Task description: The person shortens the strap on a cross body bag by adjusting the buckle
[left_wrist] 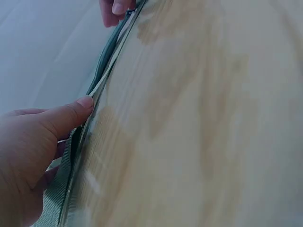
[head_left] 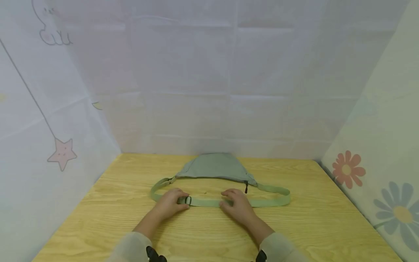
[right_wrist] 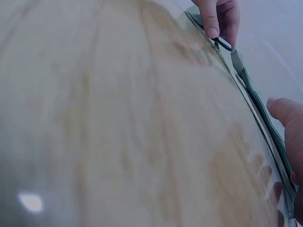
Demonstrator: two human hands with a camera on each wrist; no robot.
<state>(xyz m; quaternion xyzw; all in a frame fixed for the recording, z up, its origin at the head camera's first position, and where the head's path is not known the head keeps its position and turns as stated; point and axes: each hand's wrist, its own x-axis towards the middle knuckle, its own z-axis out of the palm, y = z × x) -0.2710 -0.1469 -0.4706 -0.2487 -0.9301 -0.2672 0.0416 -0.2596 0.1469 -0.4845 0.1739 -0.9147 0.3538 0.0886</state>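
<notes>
A sage-green waist bag lies flat near the back of the wooden table. Its zipper pull hangs at the right end. The webbing strap loops forward along the tabletop. My left hand pinches the strap beside the dark slide buckle, thumb on top. My right hand pinches the strap a little further right. In the left wrist view the thumb lies on the strap. The right wrist view shows the strap running from my right hand towards the buckle.
Pale cloth walls enclose the table at the back, left and right, printed with a star and flowers. Bare wood lies in front of the strap and to both sides of the bag.
</notes>
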